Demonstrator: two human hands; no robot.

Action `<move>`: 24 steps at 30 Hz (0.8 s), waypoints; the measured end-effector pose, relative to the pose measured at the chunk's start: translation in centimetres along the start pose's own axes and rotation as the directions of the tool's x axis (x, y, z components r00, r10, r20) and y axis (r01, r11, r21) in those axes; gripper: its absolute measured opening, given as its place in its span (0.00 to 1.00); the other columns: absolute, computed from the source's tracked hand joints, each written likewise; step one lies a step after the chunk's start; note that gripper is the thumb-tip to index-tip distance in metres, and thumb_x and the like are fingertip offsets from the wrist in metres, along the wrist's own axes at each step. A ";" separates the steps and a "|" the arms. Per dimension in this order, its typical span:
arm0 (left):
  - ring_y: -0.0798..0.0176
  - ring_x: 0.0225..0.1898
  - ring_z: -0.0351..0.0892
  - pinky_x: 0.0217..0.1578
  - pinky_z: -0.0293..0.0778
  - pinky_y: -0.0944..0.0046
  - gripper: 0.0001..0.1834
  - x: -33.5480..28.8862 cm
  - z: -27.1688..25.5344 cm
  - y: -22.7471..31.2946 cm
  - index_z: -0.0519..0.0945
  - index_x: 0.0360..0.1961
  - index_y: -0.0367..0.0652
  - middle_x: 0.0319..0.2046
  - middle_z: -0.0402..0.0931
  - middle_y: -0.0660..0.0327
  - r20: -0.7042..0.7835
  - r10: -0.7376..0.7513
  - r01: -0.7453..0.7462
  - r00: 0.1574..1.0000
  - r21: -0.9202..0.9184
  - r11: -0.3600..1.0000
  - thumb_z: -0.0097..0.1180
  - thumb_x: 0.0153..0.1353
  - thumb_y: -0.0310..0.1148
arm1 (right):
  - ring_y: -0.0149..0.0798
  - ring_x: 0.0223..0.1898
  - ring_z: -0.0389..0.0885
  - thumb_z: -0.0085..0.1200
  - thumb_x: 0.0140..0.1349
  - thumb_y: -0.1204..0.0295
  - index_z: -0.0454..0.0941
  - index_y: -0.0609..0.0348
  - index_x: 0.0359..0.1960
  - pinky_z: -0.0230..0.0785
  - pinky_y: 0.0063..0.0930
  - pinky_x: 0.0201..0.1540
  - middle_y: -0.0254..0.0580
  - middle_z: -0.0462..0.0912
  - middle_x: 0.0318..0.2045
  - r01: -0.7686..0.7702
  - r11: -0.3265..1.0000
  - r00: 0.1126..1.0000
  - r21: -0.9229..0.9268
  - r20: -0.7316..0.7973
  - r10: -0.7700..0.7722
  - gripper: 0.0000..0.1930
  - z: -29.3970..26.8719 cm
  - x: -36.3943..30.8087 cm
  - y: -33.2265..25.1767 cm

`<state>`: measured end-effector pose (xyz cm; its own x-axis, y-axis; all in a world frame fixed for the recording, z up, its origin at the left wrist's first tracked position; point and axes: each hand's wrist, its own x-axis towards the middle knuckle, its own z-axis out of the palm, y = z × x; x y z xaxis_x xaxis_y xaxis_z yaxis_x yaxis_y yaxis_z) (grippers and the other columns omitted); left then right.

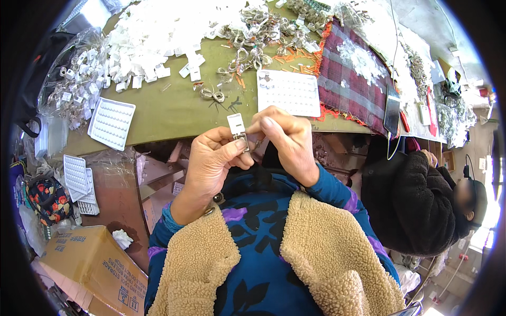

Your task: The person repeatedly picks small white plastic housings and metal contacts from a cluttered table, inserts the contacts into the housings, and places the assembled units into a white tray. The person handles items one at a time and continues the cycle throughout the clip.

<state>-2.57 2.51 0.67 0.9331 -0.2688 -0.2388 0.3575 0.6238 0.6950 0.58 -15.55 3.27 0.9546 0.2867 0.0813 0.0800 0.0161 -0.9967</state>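
Observation:
A small white plastic piece [235, 122] with a slot stands up from the fingertips of my left hand [208, 160], which pinches it at its lower end. Below the slot, a shiny metal part shows between thumb and fingers. My right hand [290, 138] is beside it, thumb and forefinger bent together close to the piece. What those fingers grip, if anything, is hidden. Just beyond my hands a coiled bundle of thin cord [213, 95] lies on the green table [174, 113]. A white tray [289, 95] with rows of small hollows is beyond my right hand.
White plastic pieces [153, 31] are heaped at the back left, near tangled cord bundles [253, 31] and orange strips [295, 57]. Another white tray [112, 124] sits at the table's left edge. Plaid cloth [353, 79] covers the right. A person in black [414, 200] sits nearby.

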 end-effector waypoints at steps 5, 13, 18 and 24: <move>0.69 0.23 0.80 0.22 0.77 0.73 0.08 0.6 -0.4 -0.9 0.80 0.42 0.34 0.33 0.83 0.54 0.075 -0.077 0.072 0.994 0.070 0.995 0.59 0.64 0.26 | 0.23 0.24 0.76 0.64 0.61 0.73 0.80 0.68 0.29 0.70 0.18 0.23 0.34 0.82 0.28 -0.412 0.903 0.911 0.125 0.088 0.403 0.09 0.7 0.7 0.0; 0.80 0.20 0.70 0.18 0.67 0.83 0.14 0.5 -0.6 -1.6 0.77 0.47 0.38 0.35 0.79 0.65 0.234 -0.220 0.306 0.947 -0.449 0.840 0.61 0.65 0.33 | 0.47 0.42 0.79 0.68 0.50 0.75 0.83 0.62 0.44 0.74 0.35 0.46 0.52 0.78 0.48 0.432 0.853 0.894 -0.293 0.267 -0.360 0.18 -1.1 0.2 -0.8; 0.80 0.19 0.66 0.20 0.65 0.81 0.12 1.1 -0.7 -2.4 0.76 0.47 0.41 0.34 0.76 0.69 0.210 -0.244 0.318 0.947 -0.482 0.816 0.59 0.67 0.34 | 0.49 0.41 0.82 0.69 0.46 0.77 0.82 0.68 0.41 0.77 0.38 0.43 0.49 0.81 0.42 0.700 0.494 0.689 -0.516 0.306 -0.657 0.18 -1.6 -0.3 0.0; 0.81 0.17 0.62 0.18 0.59 0.79 0.10 1.4 1.1 -2.3 0.75 0.41 0.49 0.22 0.68 0.74 0.049 -0.382 0.375 0.923 -0.339 0.863 0.52 0.71 0.43 | 0.46 0.34 0.83 0.65 0.47 0.78 0.79 0.70 0.31 0.77 0.35 0.35 0.50 0.81 0.36 0.771 0.293 0.544 -0.565 0.348 -0.763 0.10 -3.4 -0.4 1.3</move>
<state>-2.12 -0.11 -0.54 0.7227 -0.5225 -0.4525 0.6715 0.6859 0.2804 1.29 -18.93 2.01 0.3589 0.4768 0.8024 0.9218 -0.3158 -0.2246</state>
